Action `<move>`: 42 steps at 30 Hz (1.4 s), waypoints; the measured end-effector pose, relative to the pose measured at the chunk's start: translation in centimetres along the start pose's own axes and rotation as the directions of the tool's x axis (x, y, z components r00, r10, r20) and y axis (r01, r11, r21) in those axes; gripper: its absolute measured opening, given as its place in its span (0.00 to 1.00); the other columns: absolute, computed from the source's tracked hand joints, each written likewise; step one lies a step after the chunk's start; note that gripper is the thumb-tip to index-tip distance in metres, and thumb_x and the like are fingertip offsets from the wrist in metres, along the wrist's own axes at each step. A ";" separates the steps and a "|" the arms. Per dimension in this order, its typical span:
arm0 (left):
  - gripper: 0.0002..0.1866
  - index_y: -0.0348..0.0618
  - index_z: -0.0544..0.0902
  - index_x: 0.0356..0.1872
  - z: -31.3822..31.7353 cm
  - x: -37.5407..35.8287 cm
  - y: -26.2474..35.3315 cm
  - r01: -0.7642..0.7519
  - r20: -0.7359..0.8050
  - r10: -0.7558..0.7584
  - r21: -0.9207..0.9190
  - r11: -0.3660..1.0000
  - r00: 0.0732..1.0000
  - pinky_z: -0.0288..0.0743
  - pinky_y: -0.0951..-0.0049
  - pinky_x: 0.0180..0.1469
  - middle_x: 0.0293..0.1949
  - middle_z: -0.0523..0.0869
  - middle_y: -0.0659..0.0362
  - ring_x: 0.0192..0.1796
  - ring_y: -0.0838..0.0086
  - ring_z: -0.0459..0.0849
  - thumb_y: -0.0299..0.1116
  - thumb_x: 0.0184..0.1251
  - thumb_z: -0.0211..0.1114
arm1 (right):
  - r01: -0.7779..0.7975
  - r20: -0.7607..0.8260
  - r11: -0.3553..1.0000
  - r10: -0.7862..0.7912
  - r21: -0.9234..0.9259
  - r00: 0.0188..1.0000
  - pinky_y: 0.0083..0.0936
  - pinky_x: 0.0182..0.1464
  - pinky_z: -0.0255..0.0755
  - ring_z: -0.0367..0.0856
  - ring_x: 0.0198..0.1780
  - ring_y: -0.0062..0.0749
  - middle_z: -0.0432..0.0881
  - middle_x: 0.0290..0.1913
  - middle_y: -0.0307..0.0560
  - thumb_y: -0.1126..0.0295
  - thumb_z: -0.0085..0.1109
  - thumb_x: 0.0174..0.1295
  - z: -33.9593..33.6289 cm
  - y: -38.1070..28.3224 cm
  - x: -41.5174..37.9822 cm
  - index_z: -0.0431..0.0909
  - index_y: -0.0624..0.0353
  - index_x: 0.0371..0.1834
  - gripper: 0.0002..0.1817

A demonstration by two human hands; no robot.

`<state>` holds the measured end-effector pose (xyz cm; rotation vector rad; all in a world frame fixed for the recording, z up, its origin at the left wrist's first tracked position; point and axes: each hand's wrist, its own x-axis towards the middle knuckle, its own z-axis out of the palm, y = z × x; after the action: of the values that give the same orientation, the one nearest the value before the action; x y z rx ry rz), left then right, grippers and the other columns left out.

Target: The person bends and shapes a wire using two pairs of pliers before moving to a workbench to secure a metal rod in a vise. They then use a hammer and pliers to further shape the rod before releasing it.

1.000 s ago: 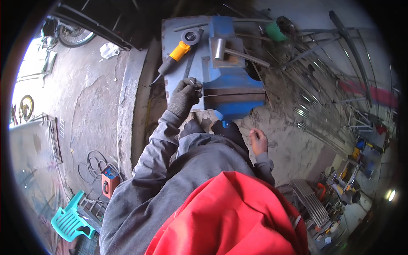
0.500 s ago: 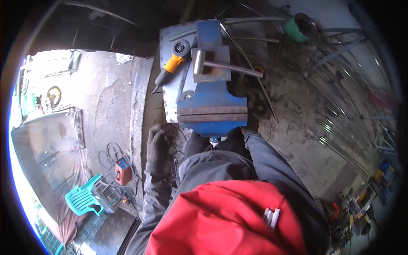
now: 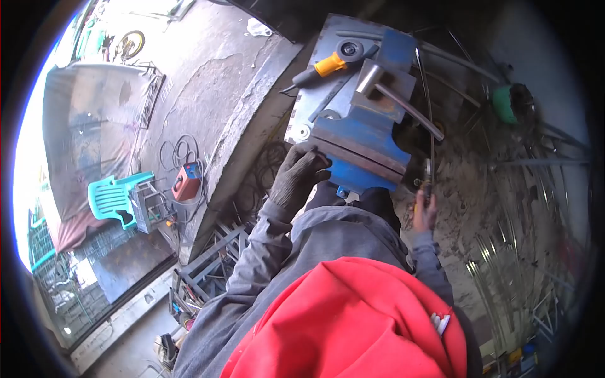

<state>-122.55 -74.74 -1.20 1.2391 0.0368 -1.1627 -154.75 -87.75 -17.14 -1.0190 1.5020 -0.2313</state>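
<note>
My left hand (image 3: 295,179), in a dark knitted glove, is at the left end of the jaws of the blue bench vise (image 3: 359,176). Its fingers are curled together, and I cannot tell what is in them. Bare and closed, my right hand (image 3: 425,213) is to the right of the vise, around a slim tool (image 3: 428,176) with a shiny metal upper end and a bit of yellow low down. A hammer (image 3: 409,111) with a cylindrical metal head rests on top of the vise, its handle pointing right.
A yellow and black angle grinder (image 3: 329,64) lies on the metal bench top (image 3: 318,47). Metal rods (image 3: 488,268) cover the floor at right, near a green container (image 3: 503,104). Leftward are a turquoise chair (image 3: 113,200), an orange box (image 3: 186,183) with cables and a concrete ledge (image 3: 249,101).
My left hand has risen to the vise's jaw end. My right hand, mostly hidden behind the vise before, is now out to its right with the tool. The view has turned.
</note>
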 end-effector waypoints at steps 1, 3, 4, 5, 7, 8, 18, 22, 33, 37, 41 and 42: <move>0.14 0.45 0.73 0.58 0.3 0.4 0.1 -0.033 0.066 0.040 -0.096 0.995 0.997 0.79 0.63 0.52 0.49 0.81 0.54 0.52 0.65 0.83 0.32 0.75 0.61 | 0.087 0.036 0.992 -0.091 0.096 0.995 0.19 0.28 0.75 0.81 0.34 0.20 0.79 0.41 0.41 0.52 0.61 0.71 -0.9 -2.6 -1.7 0.74 0.63 0.59 0.25; 0.14 0.44 0.73 0.57 1.1 0.7 0.6 -0.063 0.145 0.093 -0.200 0.978 0.985 0.79 0.63 0.53 0.49 0.81 0.54 0.52 0.64 0.84 0.32 0.75 0.61 | 0.190 0.045 0.974 -0.197 0.119 0.979 0.19 0.29 0.75 0.79 0.32 0.20 0.78 0.39 0.39 0.53 0.62 0.70 -1.4 -8.1 -5.0 0.75 0.62 0.55 0.23; 0.15 0.42 0.73 0.58 1.5 0.8 1.0 -0.095 0.118 0.118 -0.185 0.978 0.986 0.80 0.62 0.53 0.48 0.82 0.53 0.51 0.64 0.84 0.31 0.75 0.61 | 0.279 0.054 0.949 -0.289 0.149 0.956 0.19 0.29 0.75 0.78 0.29 0.19 0.77 0.36 0.37 0.53 0.62 0.70 -1.2 -10.4 -6.5 0.76 0.61 0.50 0.21; 0.15 0.41 0.73 0.58 1.6 0.9 1.2 -0.126 0.092 0.143 -0.169 0.978 0.985 0.80 0.62 0.53 0.48 0.83 0.52 0.50 0.63 0.84 0.31 0.75 0.61 | 0.294 0.043 0.945 -0.303 0.145 0.952 0.19 0.29 0.75 0.78 0.29 0.19 0.77 0.36 0.37 0.53 0.62 0.70 -1.0 -12.0 -7.7 0.76 0.61 0.50 0.21; 0.14 0.39 0.74 0.57 1.6 1.2 1.8 -0.185 0.121 0.197 -0.103 0.977 0.973 0.80 0.62 0.53 0.48 0.83 0.51 0.50 0.63 0.85 0.30 0.75 0.61 | 0.294 0.196 0.950 -0.310 0.106 0.930 0.19 0.30 0.76 0.78 0.32 0.19 0.77 0.36 0.36 0.56 0.63 0.69 -0.1 -14.8 -9.7 0.77 0.60 0.50 0.18; 0.13 0.37 0.75 0.55 1.6 1.4 2.2 -0.241 0.135 0.243 -0.029 0.970 0.961 0.80 0.62 0.54 0.48 0.84 0.50 0.50 0.63 0.85 0.29 0.75 0.61 | 0.249 0.239 0.962 -0.269 0.114 0.933 0.21 0.33 0.79 0.79 0.34 0.20 0.77 0.39 0.37 0.58 0.64 0.68 0.8 -16.0 -10.8 0.78 0.60 0.52 0.18; 0.10 0.34 0.83 0.50 0.2 1.2 7.8 -0.580 0.454 0.432 0.260 0.772 0.779 0.75 0.69 0.62 0.54 0.84 0.54 0.57 0.70 0.82 0.22 0.71 0.62 | -0.186 0.672 0.922 -0.100 0.340 0.734 0.33 0.49 0.82 0.85 0.47 0.35 0.80 0.36 0.42 0.64 0.58 0.73 8.4 -22.2 -18.2 0.72 0.59 0.59 0.17; 0.10 0.34 0.83 0.51 -0.5 1.5 8.2 -0.588 0.482 0.436 0.222 0.778 0.760 0.75 0.68 0.62 0.54 0.84 0.53 0.58 0.69 0.82 0.21 0.71 0.62 | -0.175 0.682 0.923 -0.117 0.344 0.722 0.34 0.49 0.83 0.85 0.48 0.35 0.79 0.35 0.42 0.63 0.57 0.73 9.4 -22.7 -18.7 0.72 0.59 0.59 0.17; 0.11 0.35 0.83 0.52 -0.9 1.3 8.7 -0.673 0.539 0.489 0.215 0.708 0.686 0.77 0.68 0.61 0.56 0.83 0.53 0.57 0.70 0.82 0.23 0.71 0.62 | -0.151 0.642 0.915 -0.138 0.375 0.754 0.34 0.38 0.83 0.84 0.39 0.36 0.77 0.29 0.40 0.64 0.54 0.75 10.6 -21.6 -19.0 0.70 0.58 0.61 0.16; 0.12 0.35 0.82 0.54 -1.5 1.5 7.4 -0.630 0.536 0.459 0.187 0.754 0.708 0.77 0.69 0.60 0.56 0.83 0.53 0.57 0.70 0.82 0.24 0.72 0.62 | -0.095 0.616 0.932 -0.153 0.350 0.773 0.28 0.30 0.79 0.82 0.33 0.31 0.77 0.29 0.40 0.62 0.56 0.74 11.0 -21.1 -19.2 0.70 0.58 0.59 0.16; 0.22 0.35 0.75 0.64 -1.2 0.4 6.1 -0.419 0.413 0.336 0.127 0.899 0.846 0.76 0.68 0.59 0.60 0.81 0.53 0.56 0.71 0.82 0.31 0.73 0.65 | 0.102 0.503 0.979 -0.177 0.174 0.846 0.20 0.27 0.71 0.76 0.24 0.23 0.76 0.26 0.39 0.59 0.59 0.72 12.0 -20.4 -19.0 0.73 0.58 0.50 0.15; 0.24 0.35 0.73 0.66 -1.3 -0.1 5.7 -0.310 0.441 0.183 0.235 0.921 0.879 0.75 0.69 0.60 0.60 0.81 0.54 0.56 0.71 0.81 0.33 0.74 0.64 | 0.344 0.390 0.939 -0.317 0.003 0.864 0.26 0.28 0.69 0.76 0.24 0.27 0.75 0.24 0.44 0.59 0.61 0.71 12.3 -19.2 -18.1 0.72 0.59 0.46 0.15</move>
<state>-117.89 -74.46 2.38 1.1913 -0.6237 -1.2066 -137.65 -81.46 5.61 -1.2940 0.9766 -0.2080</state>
